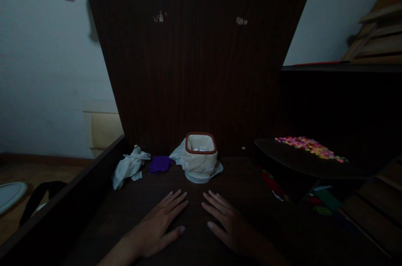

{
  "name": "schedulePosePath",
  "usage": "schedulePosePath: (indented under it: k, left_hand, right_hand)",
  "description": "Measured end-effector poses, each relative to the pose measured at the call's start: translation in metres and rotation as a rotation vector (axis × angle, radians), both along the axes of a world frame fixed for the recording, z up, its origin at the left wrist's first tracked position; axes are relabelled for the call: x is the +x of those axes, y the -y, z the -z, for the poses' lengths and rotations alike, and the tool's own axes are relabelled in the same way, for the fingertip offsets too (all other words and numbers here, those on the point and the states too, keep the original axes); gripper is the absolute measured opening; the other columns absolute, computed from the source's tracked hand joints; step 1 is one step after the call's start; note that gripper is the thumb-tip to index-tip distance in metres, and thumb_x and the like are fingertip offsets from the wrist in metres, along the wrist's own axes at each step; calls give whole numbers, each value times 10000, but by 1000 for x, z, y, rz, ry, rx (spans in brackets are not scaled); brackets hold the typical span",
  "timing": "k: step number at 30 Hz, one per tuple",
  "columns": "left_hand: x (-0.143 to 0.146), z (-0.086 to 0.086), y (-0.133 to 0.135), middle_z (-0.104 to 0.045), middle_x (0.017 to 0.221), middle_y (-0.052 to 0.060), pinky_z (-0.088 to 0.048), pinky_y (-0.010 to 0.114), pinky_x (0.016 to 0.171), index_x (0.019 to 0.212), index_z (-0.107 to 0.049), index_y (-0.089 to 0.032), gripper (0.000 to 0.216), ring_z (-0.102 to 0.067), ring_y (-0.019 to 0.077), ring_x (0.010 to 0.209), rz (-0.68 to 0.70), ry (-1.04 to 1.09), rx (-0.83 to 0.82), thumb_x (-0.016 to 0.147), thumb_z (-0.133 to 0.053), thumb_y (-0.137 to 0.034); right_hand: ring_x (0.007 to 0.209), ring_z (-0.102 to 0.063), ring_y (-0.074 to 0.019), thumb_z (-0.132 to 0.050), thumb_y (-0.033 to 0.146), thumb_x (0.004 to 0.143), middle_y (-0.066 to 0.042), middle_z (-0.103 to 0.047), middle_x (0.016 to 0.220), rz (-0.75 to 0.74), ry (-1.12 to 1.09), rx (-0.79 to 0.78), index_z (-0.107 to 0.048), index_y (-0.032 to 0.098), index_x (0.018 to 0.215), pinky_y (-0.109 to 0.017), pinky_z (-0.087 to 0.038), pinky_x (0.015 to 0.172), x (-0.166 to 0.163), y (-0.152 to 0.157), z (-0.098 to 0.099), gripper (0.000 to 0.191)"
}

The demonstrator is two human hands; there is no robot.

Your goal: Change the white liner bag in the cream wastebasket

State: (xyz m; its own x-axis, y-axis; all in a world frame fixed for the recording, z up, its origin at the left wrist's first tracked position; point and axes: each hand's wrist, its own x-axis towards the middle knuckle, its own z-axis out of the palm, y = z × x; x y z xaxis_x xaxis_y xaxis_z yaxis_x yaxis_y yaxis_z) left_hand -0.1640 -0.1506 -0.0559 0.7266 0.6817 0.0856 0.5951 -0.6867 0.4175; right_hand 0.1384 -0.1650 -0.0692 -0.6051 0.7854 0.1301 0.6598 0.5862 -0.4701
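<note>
My left hand (163,220) lies flat on the dark wooden desk (125,211), palm down, with its fingers apart and nothing in it. Mirroring it, my right hand (223,219) also rests palm down with spread fingers. Beyond the fingertips of both hands stands a small bin (201,163) with a brown rim and a white plastic bag lining it. Something pale lies inside the bin. To its left are a purple cloth-like piece (160,164) and a crumpled white plastic bag (130,167).
A curved shelf (266,148) on the right bears a heap of small pink and yellow pieces (309,146). Red and green items (326,199) sit beneath it. A raised board (63,203) edges the desk on the left, and a tall dark panel (201,69) rises behind.
</note>
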Motion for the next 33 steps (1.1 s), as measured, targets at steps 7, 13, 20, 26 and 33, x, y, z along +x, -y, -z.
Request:
schedulePosePath:
  k: [7,13,20,26,33]
  left_hand:
    - [-1,4,-2,-304,1643,65,-303,611,1208,1568,-322,-326,609,-278,345,1516,6,32,20,1006,-535,-422]
    - [0,2,-2,-292,1646,68,-304,622,1203,1568,-328,-307,599,-262,351,1520,-4,-3,3,1014,-508,-445]
    - [-1,3,-1,-300,1645,56,-320,601,1205,1569,-311,-335,604,-282,341,1515,-1,19,23,1012,-522,-432]
    - [1,0,-1,-275,1654,55,-299,619,1207,1573,-310,-321,596,-247,342,1527,-10,-18,-7,1021,-487,-459]
    - [2,-3,0,-291,1649,53,-308,626,1200,1564,-335,-323,593,-256,353,1522,-23,-20,-27,1013,-498,-473]
  right_hand:
    - [1504,-307,-308,-510,372,1015,-83,-373,1601,-4,-37,10,-480,252,1499,-549,-296,1218,0,0,-1,500]
    - [1506,-301,-309,-501,369,1017,-85,-363,1607,-4,-12,7,-472,243,1504,-555,-282,1222,1,0,0,504]
    - [1504,-306,-301,-500,390,1021,-74,-367,1607,-8,-41,30,-474,266,1502,-549,-283,1225,2,-1,7,497]
    - [1505,-304,-301,-495,383,1024,-67,-365,1609,-13,-42,40,-456,275,1512,-544,-285,1225,2,-1,6,502]
    - [1510,-293,-300,-490,361,1022,-82,-360,1609,-7,15,25,-474,233,1504,-550,-276,1226,0,-1,3,499]
